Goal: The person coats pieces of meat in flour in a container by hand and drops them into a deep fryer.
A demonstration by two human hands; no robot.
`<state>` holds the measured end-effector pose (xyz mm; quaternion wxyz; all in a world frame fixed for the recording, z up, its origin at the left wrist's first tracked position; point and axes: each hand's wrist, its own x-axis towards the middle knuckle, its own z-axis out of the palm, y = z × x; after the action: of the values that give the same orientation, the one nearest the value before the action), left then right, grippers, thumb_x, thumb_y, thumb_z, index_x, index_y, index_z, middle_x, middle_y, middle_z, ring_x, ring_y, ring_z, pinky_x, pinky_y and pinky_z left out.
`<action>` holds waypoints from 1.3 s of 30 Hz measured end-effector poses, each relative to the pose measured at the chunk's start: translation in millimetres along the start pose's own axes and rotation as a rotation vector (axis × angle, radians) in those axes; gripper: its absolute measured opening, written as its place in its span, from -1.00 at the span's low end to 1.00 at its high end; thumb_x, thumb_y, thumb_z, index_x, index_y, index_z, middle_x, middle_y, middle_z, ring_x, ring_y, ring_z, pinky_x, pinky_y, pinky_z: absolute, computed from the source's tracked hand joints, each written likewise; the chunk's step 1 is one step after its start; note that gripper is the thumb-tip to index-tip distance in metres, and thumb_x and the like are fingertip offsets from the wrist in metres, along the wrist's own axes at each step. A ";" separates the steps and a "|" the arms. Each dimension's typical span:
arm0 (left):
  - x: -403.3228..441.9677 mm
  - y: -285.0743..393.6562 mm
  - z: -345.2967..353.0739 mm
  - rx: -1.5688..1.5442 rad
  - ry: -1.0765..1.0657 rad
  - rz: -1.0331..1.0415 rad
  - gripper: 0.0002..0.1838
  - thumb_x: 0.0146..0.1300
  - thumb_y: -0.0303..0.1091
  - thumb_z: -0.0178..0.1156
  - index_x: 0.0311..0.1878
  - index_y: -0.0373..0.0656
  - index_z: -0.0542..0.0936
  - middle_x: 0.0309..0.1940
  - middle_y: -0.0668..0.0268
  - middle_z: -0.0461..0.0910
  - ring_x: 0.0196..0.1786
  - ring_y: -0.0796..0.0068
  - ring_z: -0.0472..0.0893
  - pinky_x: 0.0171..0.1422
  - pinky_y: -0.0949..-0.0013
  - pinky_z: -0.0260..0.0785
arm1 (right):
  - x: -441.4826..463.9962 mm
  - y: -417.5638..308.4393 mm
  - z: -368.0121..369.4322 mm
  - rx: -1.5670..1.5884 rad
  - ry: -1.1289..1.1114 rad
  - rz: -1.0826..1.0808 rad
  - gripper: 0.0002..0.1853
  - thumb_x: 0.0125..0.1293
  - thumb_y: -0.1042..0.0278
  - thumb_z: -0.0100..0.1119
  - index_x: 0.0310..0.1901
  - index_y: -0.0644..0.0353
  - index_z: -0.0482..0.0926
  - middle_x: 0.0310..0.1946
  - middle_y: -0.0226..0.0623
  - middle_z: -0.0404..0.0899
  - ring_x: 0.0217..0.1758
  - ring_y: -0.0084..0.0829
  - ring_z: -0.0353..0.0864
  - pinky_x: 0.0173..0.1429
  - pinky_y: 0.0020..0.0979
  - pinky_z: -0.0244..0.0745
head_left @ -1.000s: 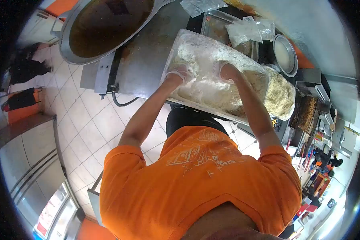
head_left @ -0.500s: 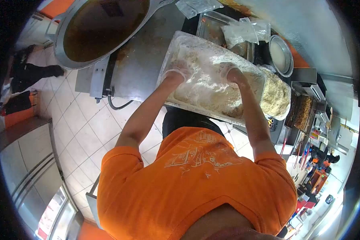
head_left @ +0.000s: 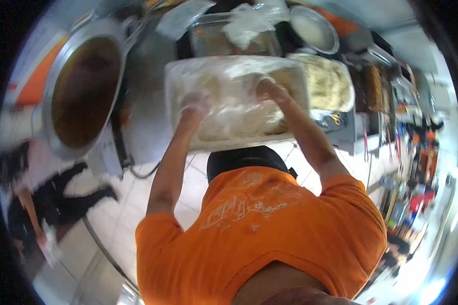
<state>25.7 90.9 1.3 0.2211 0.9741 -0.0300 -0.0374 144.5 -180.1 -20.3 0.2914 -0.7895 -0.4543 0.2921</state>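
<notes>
A large rectangular tub (head_left: 175,127) of pale flour-like powder lies in front of me. Down in the powder on the tub's left side is my left hand (head_left: 196,103), in what looks like a clear glove. My right hand (head_left: 264,89) is in the powder right of the middle. Motion blur and powder hide the fingers of both hands, so what they hold cannot be made out. Against the tub's right end stands a second container of yellowish crumbly powder (head_left: 328,84).
A big pan of brown liquid (head_left: 86,91) is at the left. Behind the tub are a glass tray (head_left: 203,40), plastic bags (head_left: 247,25) and a metal bowl (head_left: 313,30). Yellow scissors (head_left: 336,119) lie at right. Another person (head_left: 51,203) is at far left.
The view has turned, so the tub now looks level and the pan lies lower at the left. Both hands remain in the powder. The other person shows more at the left.
</notes>
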 end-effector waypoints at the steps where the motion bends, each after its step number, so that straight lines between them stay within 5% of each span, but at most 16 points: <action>1: 0.1 -8.3 13.1 0.031 0.093 0.080 -0.72 -0.01 -0.20 0.11 -0.24 -0.06 0.62 -0.29 0.04 0.58 -0.18 0.10 0.55 -0.05 0.15 0.36 | 9.0 40.8 27.2 0.197 0.252 -0.172 -0.75 0.03 0.48 0.16 -0.19 0.22 0.51 -0.31 -0.38 0.51 -0.33 -0.51 0.41 -0.14 -0.47 0.38; 2: 8.1 -13.3 16.3 0.023 -0.201 0.079 -0.67 0.11 -0.24 0.06 -0.07 -0.13 0.55 -0.15 0.06 0.54 -0.06 0.05 0.49 0.09 0.15 0.28 | -9.0 -18.4 -10.1 -0.208 0.123 0.175 -0.74 0.01 0.45 0.18 -0.20 0.21 0.51 -0.31 -0.37 0.51 -0.32 -0.50 0.41 -0.15 -0.46 0.38; 3: 6.4 -42.4 60.0 -0.052 -0.031 0.157 -0.65 0.10 -0.20 0.10 -0.06 -0.14 0.55 -0.16 0.11 0.55 -0.06 0.08 0.50 0.10 0.17 0.28 | -25.9 -59.8 -31.3 -0.293 0.046 0.364 -0.73 -0.01 0.42 0.19 -0.21 0.19 0.51 -0.31 -0.36 0.51 -0.31 -0.49 0.41 -0.16 -0.44 0.37; 5: 2.2 5.1 -3.5 -0.008 -0.264 0.051 -0.61 0.07 -0.14 0.14 -0.08 -0.15 0.54 -0.18 0.18 0.57 -0.06 0.13 0.51 0.09 0.22 0.30 | -51.1 -106.5 -67.9 -0.161 0.040 0.517 -0.72 -0.06 0.36 0.22 -0.23 0.17 0.51 -0.31 -0.33 0.50 -0.29 -0.48 0.42 -0.19 -0.41 0.36; 11: -0.2 31.0 -1.4 0.035 -0.173 -0.065 -0.76 0.06 -0.17 0.15 -0.26 -0.08 0.55 -0.28 0.16 0.57 -0.20 0.19 0.56 -0.11 0.22 0.36 | -190.4 -59.3 -138.7 0.427 0.402 0.244 -0.69 -0.18 0.50 0.22 -0.28 0.17 0.49 -0.39 -0.37 0.49 -0.32 -0.48 0.42 -0.27 -0.42 0.37; 12: 4.7 45.4 -11.3 0.105 -0.278 -0.170 -0.69 0.09 -0.10 0.11 -0.15 -0.03 0.54 -0.13 0.16 0.52 -0.09 0.18 0.51 -0.02 0.20 0.33 | -214.8 -24.2 -142.9 0.476 0.467 0.218 -0.69 -0.17 0.49 0.22 -0.28 0.17 0.48 -0.38 -0.38 0.49 -0.32 -0.49 0.42 -0.27 -0.44 0.38; 14: 7.4 57.3 -16.5 0.199 -0.379 -0.274 -0.61 0.12 -0.03 0.07 -0.04 0.01 0.54 0.03 0.17 0.46 0.01 0.17 0.47 0.06 0.19 0.30 | -269.6 -40.6 -190.7 0.115 0.565 0.140 -0.72 -0.16 0.40 0.31 -0.34 0.20 0.50 -0.47 -0.38 0.50 -0.41 -0.49 0.43 -0.35 -0.42 0.39; 19: 32.3 66.8 -21.9 0.520 -0.088 -0.121 -0.60 0.09 -0.07 0.09 -0.03 -0.03 0.53 -0.09 0.13 0.53 -0.07 0.12 0.52 0.02 0.24 0.33 | -404.8 8.9 -259.0 0.045 0.690 0.446 -0.79 -0.11 0.47 0.27 -0.37 0.17 0.50 -0.51 -0.44 0.49 -0.44 -0.54 0.42 -0.38 -0.46 0.38; 23: 90.0 224.8 -63.5 0.020 -0.032 -0.261 -0.59 0.01 -0.16 0.19 -0.06 -0.13 0.53 -0.12 0.12 0.55 -0.14 0.12 0.55 -0.03 0.25 0.34 | -477.4 148.6 -273.5 -0.321 0.695 0.502 -0.83 -0.01 0.40 0.18 -0.31 0.15 0.56 -0.45 -0.29 0.56 -0.35 -0.38 0.54 -0.28 -0.42 0.44; 25: 117.7 301.0 -59.9 -0.153 -0.044 -0.256 -0.59 0.00 -0.17 0.20 -0.08 -0.16 0.54 -0.13 0.13 0.55 -0.15 0.13 0.55 -0.03 0.23 0.33 | -494.8 211.8 -275.4 -1.044 0.091 0.615 -0.74 0.03 0.39 0.14 -0.19 0.14 0.56 -0.32 -0.22 0.59 -0.23 -0.27 0.58 -0.21 -0.39 0.48; 26: 132.3 328.1 -55.5 -0.355 -0.056 -0.250 -0.59 0.00 -0.18 0.22 -0.10 -0.20 0.54 -0.15 0.14 0.56 -0.15 0.14 0.54 -0.04 0.22 0.32 | -501.7 253.3 -268.4 -1.034 0.104 0.614 -0.74 0.03 0.39 0.14 -0.19 0.14 0.56 -0.32 -0.22 0.59 -0.23 -0.27 0.58 -0.21 -0.39 0.48; 28: 160.7 339.2 -26.4 -0.024 0.070 0.055 -0.60 0.01 -0.20 0.22 -0.11 -0.24 0.54 -0.17 0.13 0.55 -0.15 0.17 0.54 -0.02 0.22 0.31 | -510.2 326.3 -258.3 -0.777 0.315 0.810 -0.80 -0.02 0.27 0.20 -0.37 0.18 0.55 -0.42 -0.18 0.56 -0.28 -0.18 0.56 -0.26 -0.31 0.46; 30: 193.4 383.0 1.5 0.078 -0.019 0.039 -0.72 0.08 -0.38 0.16 -0.14 -0.30 0.53 -0.24 0.21 0.57 -0.18 0.43 0.52 -0.06 0.42 0.33 | -511.2 328.6 -252.7 -0.465 0.608 0.917 -0.80 0.01 0.30 0.17 -0.36 0.23 0.56 -0.37 -0.14 0.57 -0.22 -0.15 0.56 -0.18 -0.28 0.48; 32: 221.5 438.8 27.3 -0.159 -0.110 0.277 -0.70 0.06 -0.38 0.17 -0.13 -0.30 0.53 -0.22 0.22 0.57 -0.17 0.48 0.52 -0.05 0.42 0.33 | -506.2 359.1 -247.0 -0.571 0.514 0.893 -0.80 0.04 0.32 0.13 -0.31 0.23 0.57 -0.34 -0.09 0.57 -0.15 -0.12 0.56 -0.12 -0.26 0.49; 37: 281.0 561.1 87.8 -0.008 -0.254 0.266 -0.60 -0.02 -0.13 0.27 -0.13 -0.13 0.56 -0.26 0.09 0.59 -0.21 0.14 0.57 -0.12 0.22 0.38 | -502.9 332.9 -261.6 -0.421 0.542 0.954 -0.75 0.09 0.38 0.07 -0.17 0.22 0.52 -0.24 -0.15 0.56 -0.07 -0.16 0.54 -0.08 -0.25 0.49; 39: 302.3 597.2 117.5 0.013 -0.310 0.212 -0.58 -0.02 -0.10 0.27 -0.14 -0.18 0.57 -0.27 0.09 0.59 -0.22 0.18 0.57 -0.13 0.24 0.38 | -503.9 413.8 -226.4 -0.500 0.563 0.961 -0.72 0.19 0.30 -0.02 -0.09 0.21 0.48 -0.12 -0.14 0.50 -0.04 -0.22 0.53 -0.04 -0.25 0.49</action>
<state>291.5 -519.8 136.2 0.2100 0.9495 -0.1664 -0.1633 325.4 -844.1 -72.2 0.0418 -0.9976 -0.0077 0.0552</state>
